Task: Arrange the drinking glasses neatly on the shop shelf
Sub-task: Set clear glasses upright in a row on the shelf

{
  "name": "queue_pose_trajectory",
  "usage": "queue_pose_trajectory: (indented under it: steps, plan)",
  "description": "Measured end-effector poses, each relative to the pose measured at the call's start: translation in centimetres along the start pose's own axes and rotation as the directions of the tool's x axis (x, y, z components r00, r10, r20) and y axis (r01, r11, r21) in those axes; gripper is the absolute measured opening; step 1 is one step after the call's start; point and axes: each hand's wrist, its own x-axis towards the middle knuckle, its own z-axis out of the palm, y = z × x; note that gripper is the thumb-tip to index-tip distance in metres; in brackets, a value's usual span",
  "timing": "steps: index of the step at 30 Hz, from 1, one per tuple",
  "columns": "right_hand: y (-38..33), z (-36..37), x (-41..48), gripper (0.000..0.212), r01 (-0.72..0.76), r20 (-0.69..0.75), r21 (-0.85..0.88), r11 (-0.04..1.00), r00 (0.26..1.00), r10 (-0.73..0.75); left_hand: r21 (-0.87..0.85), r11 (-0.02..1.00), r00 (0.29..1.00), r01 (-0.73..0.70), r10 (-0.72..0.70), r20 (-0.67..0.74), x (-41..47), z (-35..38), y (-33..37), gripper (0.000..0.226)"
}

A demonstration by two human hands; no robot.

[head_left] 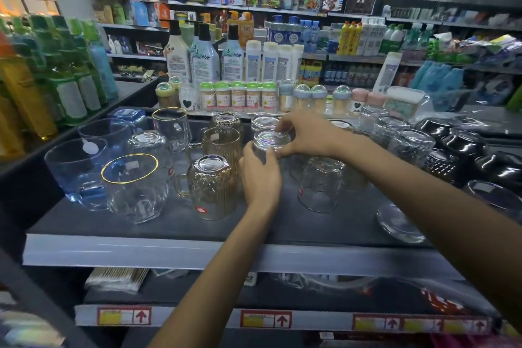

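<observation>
Our left hand (261,175) hides the lower part of the glass (271,140); our right arm (423,192) covers part of a dish (398,227); the bottles (65,79) at left blur; we cannot read the price tags (265,319), too small; the right edge cuts off a bowl (502,168).

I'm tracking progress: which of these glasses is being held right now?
The inverted clear glass mid-shelf, just right of the amber mugs: left hand and right hand both grip it; the others stand untouched.
</observation>
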Motion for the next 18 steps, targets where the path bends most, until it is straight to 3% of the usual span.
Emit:
queue_pose_trajectory:
  steps: [7, 11, 18]
  plan:
    - [-0.3, -0.7, -0.9, 0.07, -0.004, 0.022, 0.018, 1.0, 1.0, 0.003, 0.01, 0.999, 0.999, -0.048, 0.048, 0.009, -0.6, 0.0, 0.0, 0.064]
    - [-0.7, -0.6, -0.8, 0.058, 0.001, 0.018, -0.031, 1.0, 1.0, -0.001, -0.023, 0.999, 0.999, -0.037, 0.038, 0.037, -0.6, -0.2, -0.3, 0.066]
    - [-1.3, -0.6, -0.9, 0.061, -0.023, 0.038, -0.04, 0.999, 0.999, 0.025, -0.065, 0.998, 0.998, -0.013, 0.017, 0.053, -0.7, -0.5, -0.4, 0.07]
